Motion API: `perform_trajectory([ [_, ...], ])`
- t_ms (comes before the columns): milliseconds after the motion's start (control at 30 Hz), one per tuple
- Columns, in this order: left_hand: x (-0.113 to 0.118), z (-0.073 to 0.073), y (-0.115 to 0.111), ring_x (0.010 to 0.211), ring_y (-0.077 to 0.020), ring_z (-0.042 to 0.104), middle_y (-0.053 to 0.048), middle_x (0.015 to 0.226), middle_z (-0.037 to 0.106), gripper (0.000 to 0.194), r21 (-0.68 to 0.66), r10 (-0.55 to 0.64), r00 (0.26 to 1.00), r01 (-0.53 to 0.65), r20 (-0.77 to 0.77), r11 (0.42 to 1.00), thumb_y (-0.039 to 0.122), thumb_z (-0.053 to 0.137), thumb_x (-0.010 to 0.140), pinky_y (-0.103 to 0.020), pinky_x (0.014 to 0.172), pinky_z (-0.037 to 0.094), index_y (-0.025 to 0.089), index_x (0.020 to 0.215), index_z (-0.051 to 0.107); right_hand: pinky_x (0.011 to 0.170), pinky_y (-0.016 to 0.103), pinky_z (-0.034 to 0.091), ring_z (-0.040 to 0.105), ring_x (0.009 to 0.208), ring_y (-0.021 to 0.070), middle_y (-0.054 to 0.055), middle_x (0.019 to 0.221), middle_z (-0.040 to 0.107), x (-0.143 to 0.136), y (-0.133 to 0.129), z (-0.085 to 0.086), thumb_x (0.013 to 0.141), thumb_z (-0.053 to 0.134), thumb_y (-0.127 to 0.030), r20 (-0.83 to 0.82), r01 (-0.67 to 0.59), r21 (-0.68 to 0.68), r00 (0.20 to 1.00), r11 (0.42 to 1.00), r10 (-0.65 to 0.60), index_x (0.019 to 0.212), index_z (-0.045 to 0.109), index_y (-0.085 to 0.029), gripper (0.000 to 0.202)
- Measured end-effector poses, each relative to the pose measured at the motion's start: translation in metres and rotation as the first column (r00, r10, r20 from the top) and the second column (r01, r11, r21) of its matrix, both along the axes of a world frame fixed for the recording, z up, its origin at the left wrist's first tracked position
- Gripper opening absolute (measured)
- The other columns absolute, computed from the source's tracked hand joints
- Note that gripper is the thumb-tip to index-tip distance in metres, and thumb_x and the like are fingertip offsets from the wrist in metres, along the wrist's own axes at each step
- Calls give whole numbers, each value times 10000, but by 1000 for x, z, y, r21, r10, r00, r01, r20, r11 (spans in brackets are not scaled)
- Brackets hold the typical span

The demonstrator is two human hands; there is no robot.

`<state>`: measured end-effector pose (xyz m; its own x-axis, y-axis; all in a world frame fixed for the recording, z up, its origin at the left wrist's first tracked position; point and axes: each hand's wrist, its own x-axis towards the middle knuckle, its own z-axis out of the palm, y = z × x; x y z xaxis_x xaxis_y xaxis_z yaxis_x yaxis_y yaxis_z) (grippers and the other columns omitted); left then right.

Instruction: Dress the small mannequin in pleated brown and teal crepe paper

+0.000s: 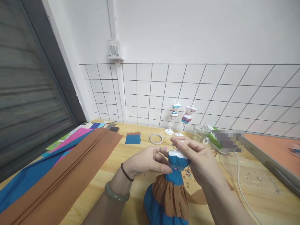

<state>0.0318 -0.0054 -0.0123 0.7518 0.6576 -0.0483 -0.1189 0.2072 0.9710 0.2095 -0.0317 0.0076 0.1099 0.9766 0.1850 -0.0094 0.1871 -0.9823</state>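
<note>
A small dress form (176, 154) stands upright before me, wearing a blue and brown layered paper dress (174, 197). Its blue bodice is gathered at the waist, with a brown ruffle over a blue skirt. My left hand (150, 161) closes on the left side of the bodice, thumb at the waist and fingers behind the edge. On the other side my right hand (194, 156) grips the top of the form at the neck and shoulder, its fingers curled; some fingertips are hidden behind the form. A brown strip (199, 196) lies behind the skirt on the right.
Long brown sheets (86, 162) and blue sheets (30, 178) lie at the left. A tape roll (156, 139), a blue-brown piece (132, 138), two small dress forms (173, 117) and a glass jar (201, 132) are behind. A white cable (239, 181) runs along the right.
</note>
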Motion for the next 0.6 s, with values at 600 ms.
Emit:
perform_trajectory([
  [600,-61,48,-9,1004,-235,610,-61,974,680,417,329,686,728,-645,-13,690,214,754,631,-351,878,469,156,1009,588,858,378,475,622,1036,255,113,1139,673,6,41,-45,813,561,-402,600,-241,-138,752,961,275,1137,643,-169,407],
])
